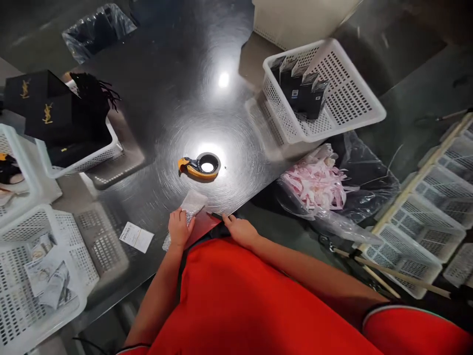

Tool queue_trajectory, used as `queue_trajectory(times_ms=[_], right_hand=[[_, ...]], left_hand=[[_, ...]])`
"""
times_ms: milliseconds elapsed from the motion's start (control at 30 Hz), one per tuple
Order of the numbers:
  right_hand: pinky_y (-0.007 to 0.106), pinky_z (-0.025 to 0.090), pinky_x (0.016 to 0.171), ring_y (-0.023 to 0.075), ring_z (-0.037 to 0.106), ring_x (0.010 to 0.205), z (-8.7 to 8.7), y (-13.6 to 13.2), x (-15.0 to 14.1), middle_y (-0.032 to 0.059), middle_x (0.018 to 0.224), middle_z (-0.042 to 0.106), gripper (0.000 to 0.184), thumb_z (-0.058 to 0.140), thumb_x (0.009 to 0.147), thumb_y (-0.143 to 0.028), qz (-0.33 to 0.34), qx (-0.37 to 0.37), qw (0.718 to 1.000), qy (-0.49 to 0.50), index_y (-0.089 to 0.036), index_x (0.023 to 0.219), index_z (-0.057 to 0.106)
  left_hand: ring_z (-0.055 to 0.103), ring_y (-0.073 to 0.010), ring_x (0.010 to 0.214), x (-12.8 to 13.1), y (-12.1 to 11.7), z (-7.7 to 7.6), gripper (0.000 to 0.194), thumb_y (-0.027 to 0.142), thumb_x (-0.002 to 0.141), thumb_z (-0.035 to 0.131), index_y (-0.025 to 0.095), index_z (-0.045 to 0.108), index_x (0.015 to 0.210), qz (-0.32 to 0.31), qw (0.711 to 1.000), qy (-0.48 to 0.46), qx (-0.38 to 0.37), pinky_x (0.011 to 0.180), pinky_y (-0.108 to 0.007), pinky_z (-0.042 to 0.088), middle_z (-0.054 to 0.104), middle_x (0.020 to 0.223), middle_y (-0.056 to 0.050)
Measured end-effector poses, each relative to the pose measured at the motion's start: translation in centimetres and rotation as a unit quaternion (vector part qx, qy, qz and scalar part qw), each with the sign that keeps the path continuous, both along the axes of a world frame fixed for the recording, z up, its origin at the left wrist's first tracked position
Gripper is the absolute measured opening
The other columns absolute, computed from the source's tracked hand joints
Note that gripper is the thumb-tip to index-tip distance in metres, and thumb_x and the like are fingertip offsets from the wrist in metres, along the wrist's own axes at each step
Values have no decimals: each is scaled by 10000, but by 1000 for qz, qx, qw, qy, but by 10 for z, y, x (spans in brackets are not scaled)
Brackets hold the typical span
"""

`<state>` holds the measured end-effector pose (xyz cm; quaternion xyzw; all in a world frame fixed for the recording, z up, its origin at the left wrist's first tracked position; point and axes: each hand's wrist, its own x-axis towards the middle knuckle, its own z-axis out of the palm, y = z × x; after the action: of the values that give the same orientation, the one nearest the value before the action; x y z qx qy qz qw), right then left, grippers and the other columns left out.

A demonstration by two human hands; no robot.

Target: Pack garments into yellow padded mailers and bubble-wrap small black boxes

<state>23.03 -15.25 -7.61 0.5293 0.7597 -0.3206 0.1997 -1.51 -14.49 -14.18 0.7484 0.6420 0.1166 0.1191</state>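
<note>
My left hand [180, 228] is closed on a bubble-wrapped packet [194, 201] at the table's near edge. Some of its wrap shows below the fingers. My right hand [241, 230] grips a slim dark tool [216, 216], whose narrow tip points left toward the packet. Its exact kind is too small to tell. Just beyond the hands, a yellow-and-black tape dispenser [201, 166] lies on the shiny metal table [162, 118]. A white printed slip [136, 237] rests to the left of my left hand.
White baskets stand at left; one basket [88, 160] bears black boxes [48, 116], another [22, 276] printed papers. A basket [354, 93] with black packets stands at back right. Below it hangs a plastic bag [318, 182] of pink strips. Stacked baskets [417, 227] line the far right.
</note>
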Motion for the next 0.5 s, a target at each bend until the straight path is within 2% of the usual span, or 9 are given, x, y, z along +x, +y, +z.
queue_trajectory(times_ms=[100, 167, 233, 333, 400, 500], right_hand=[[347, 518, 804, 274, 669, 1037, 10, 11, -1, 173, 1269, 616, 436, 279, 1031, -247, -98, 24, 994, 49, -121, 1433, 389], [315, 498, 830, 248, 654, 1070, 15, 19, -5, 149, 1277, 622, 404, 281, 1040, -268, -164, 35, 983, 68, -132, 1396, 417], [291, 480, 855, 225, 639, 1097, 16, 24, -8, 132, 1276, 630, 381, 298, 1040, -262, -206, 35, 975, 76, -138, 1375, 431], [283, 466, 894, 211, 611, 1149, 13, 20, -5, 118, 1304, 619, 378, 321, 1035, -253, -227, 29, 970, 79, -147, 1380, 433], [292, 468, 911, 211, 607, 1159, 10, 12, -1, 124, 1330, 603, 387, 323, 1031, -247, -226, 24, 971, 80, -146, 1387, 437], [311, 485, 899, 220, 619, 1135, 9, 6, 1, 141, 1361, 578, 414, 319, 1030, -261, -183, 21, 979, 85, -152, 1414, 431]], left_hand=[[586, -338, 1068, 1, 26, 12, 441, 474, 848, 588, 139, 584, 1134, 32, 998, -9, -56, 901, -465, 477, 638, 1111, -185], [570, -362, 1125, 3, 56, 15, 547, 482, 822, 616, 123, 532, 1225, 59, 990, -9, -126, 911, -480, 462, 614, 1181, -210], [595, -344, 1095, 7, 91, 13, 538, 443, 774, 689, 124, 554, 1185, 47, 978, -11, -204, 876, -439, 468, 628, 1167, -203], [635, -232, 857, 16, 132, 4, 355, 318, 671, 807, 142, 626, 921, -31, 957, -27, -286, 754, -335, 469, 681, 895, -81], [591, -160, 726, 20, 148, -1, 242, 273, 690, 795, 150, 610, 787, -70, 944, -36, -321, 701, -300, 456, 638, 750, 0], [535, -117, 640, 22, 159, -1, 180, 250, 734, 753, 154, 607, 776, -92, 933, -48, -345, 647, -273, 443, 594, 690, 41]])
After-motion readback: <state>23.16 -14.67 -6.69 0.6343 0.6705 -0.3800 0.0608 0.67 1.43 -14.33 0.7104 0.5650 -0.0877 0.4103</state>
